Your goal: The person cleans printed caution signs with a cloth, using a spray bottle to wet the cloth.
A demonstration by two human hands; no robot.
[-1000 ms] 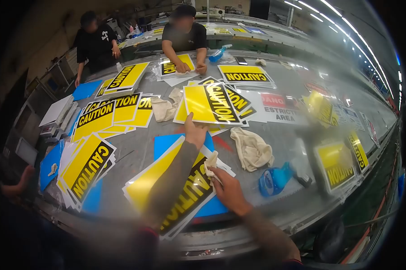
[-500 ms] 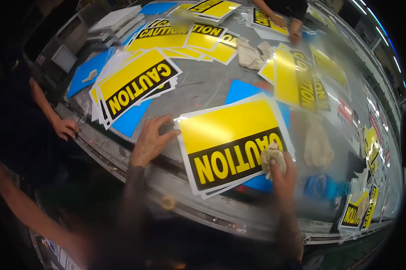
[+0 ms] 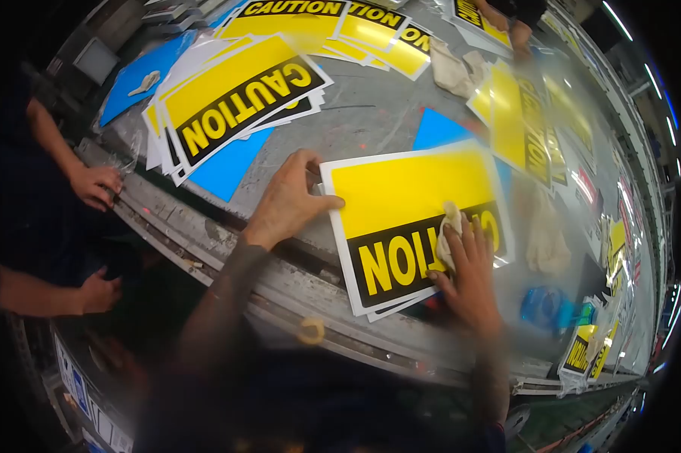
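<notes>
A yellow and black caution sign lies in front of me, lettering upside down to me, with at least one more sheet showing under its lower edge. At its left edge, my left hand grips the sign, thumb on the face and the other fingers bent at the border. My right hand presses a crumpled pale cloth onto the black lettering band, fingers stretched over it. A blue sheet shows behind the sign.
More caution signs are stacked at the left on blue sheets, with others farther back. Pale rags lie beyond. A blue tape roll is at right. Another person's hand rests near the table edge; other hands are at the back.
The right hand has slid the cloth slightly across the lettering, its fingers now flatter over it. My left hand is still at the sign's left edge. The whole view has shifted.
</notes>
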